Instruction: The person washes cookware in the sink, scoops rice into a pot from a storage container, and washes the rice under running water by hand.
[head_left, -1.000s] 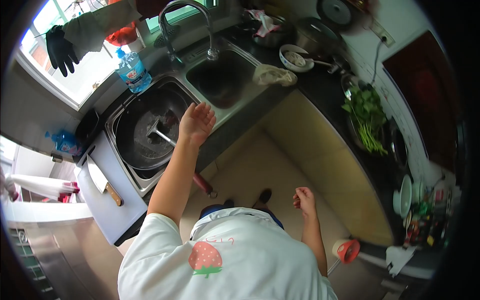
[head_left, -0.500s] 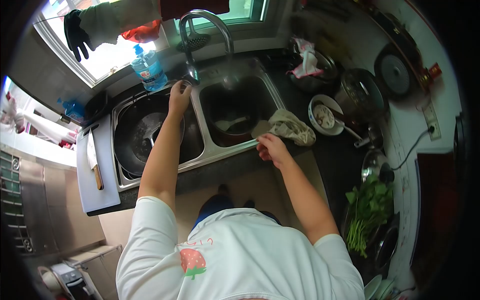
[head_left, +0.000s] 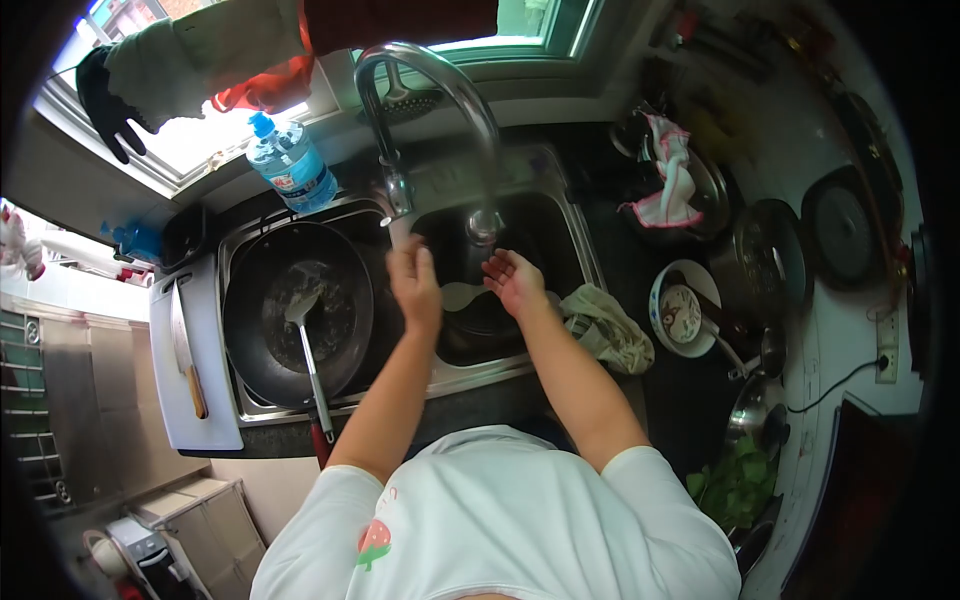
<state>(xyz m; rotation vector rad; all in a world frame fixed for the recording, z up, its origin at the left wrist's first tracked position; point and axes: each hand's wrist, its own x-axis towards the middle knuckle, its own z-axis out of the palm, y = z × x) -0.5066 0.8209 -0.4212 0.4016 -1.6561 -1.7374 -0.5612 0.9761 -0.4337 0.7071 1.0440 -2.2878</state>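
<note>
Both hands are over the right sink basin (head_left: 515,345), one on each side of the faucet's (head_left: 482,226) outlet. My left hand (head_left: 413,285) is near the divider between the basins, fingers apart and slightly blurred, holding nothing. My right hand (head_left: 516,280) has its palm turned up and fingers loosely spread, with nothing in it. Below them in the basin lies a pale spatula or spoon (head_left: 462,296), partly hidden by my right hand. In the left basin rests a black wok (head_left: 262,335) with a metal spatula (head_left: 306,335) in it.
A knife (head_left: 183,345) lies on a white cutting board (head_left: 215,410) at the left. Behind the sink stands a blue soap bottle (head_left: 292,170). On the right are a crumpled cloth (head_left: 612,335), a bowl (head_left: 665,325), pans and leafy greens (head_left: 735,485).
My left hand has moved from the faucet base down over the right basin. My right hand has come up from the sink's front edge to beneath the faucet.
</note>
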